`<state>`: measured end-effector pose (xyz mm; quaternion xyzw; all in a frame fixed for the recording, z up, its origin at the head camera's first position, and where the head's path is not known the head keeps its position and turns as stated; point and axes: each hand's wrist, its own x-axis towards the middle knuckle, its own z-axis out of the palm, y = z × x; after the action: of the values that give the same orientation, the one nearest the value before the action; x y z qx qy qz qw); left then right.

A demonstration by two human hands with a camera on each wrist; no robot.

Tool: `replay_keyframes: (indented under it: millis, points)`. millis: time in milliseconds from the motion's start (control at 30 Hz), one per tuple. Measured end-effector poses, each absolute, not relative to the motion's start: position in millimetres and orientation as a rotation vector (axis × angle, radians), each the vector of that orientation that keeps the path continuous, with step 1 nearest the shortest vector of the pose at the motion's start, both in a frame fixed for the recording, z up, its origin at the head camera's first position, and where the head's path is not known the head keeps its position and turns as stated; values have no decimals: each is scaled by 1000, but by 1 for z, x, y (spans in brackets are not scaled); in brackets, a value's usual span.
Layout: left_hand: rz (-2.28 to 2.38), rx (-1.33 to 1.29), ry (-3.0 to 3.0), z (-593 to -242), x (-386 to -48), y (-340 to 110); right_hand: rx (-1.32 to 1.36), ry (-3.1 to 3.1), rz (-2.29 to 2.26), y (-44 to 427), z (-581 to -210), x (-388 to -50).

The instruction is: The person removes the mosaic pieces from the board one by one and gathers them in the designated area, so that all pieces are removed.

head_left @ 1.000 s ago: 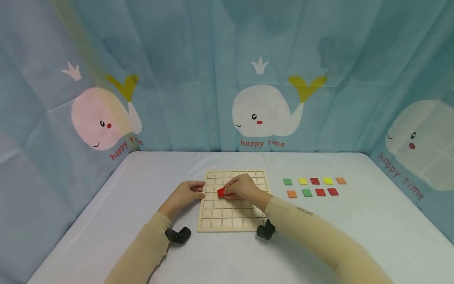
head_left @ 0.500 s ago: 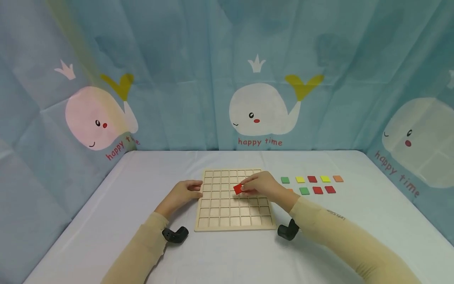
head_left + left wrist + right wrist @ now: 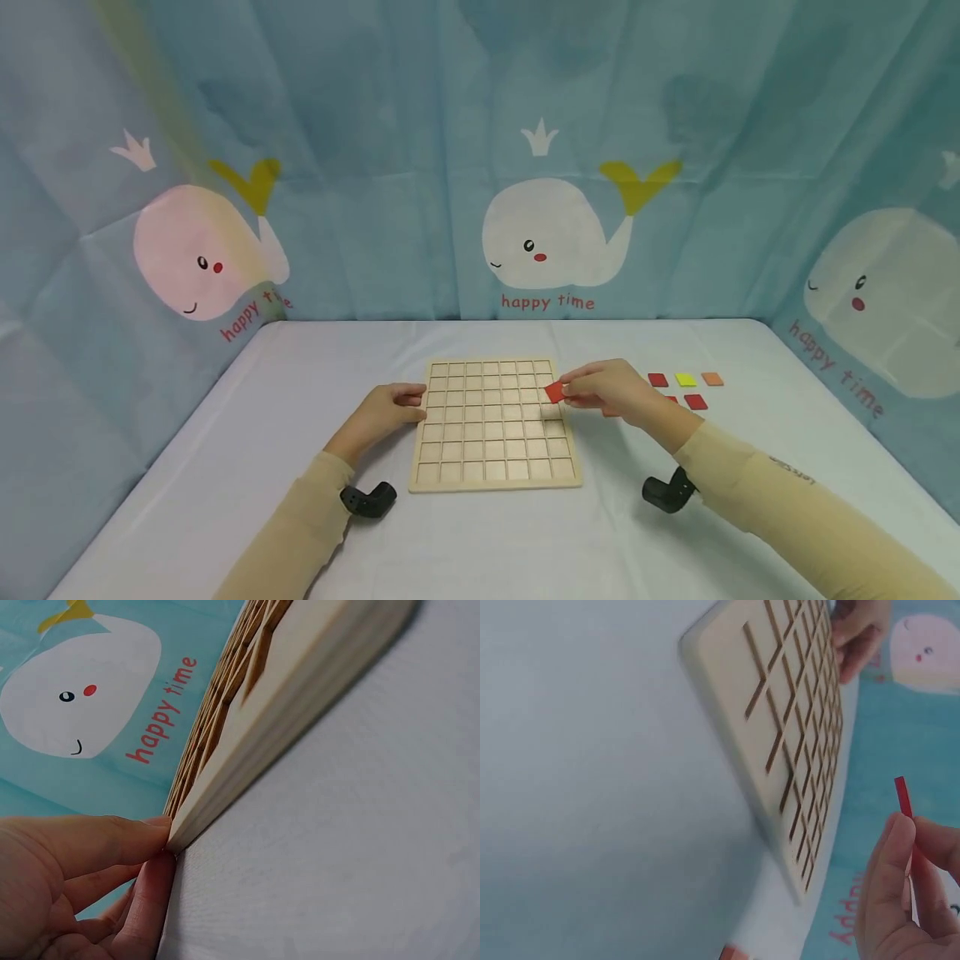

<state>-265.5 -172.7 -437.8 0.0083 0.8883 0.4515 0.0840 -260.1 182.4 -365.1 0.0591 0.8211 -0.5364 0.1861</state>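
A wooden grid board lies flat on the white table. At its left edge is my left hand; the left wrist view shows its fingertips touching the board's side. My right hand pinches a square red tile between thumb and fingers, in the air at the board's right edge. In the right wrist view the tile shows edge-on, tilted, above the table. The board's squares hold no tiles. Beyond the right hand lie loose tiles, partly hidden by the hand and forearm.
To the right lie a dark red tile, a yellow tile, an orange tile and another red tile. An orange tile peeks out under the right hand. A blue whale-print curtain hangs behind the table.
My right hand has moved right with the red tile, from over the board's left part to its right edge. The left hand stays at the board's left edge.
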Motion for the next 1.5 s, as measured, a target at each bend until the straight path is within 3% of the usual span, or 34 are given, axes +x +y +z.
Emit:
replay_keyframes:
  millis: [533, 1067, 1500]
  points:
    - [1375, -11, 2632, -441, -270, -175, 189, 2210, -1710, 256, -368, -256]
    - [1377, 9, 2632, -436, -269, -175, 253, 2371, -1511, 324, -368, -260]
    - [1406, -5, 2610, -437, -267, -175, 449, 2318, -1592, 364, -380, -261]
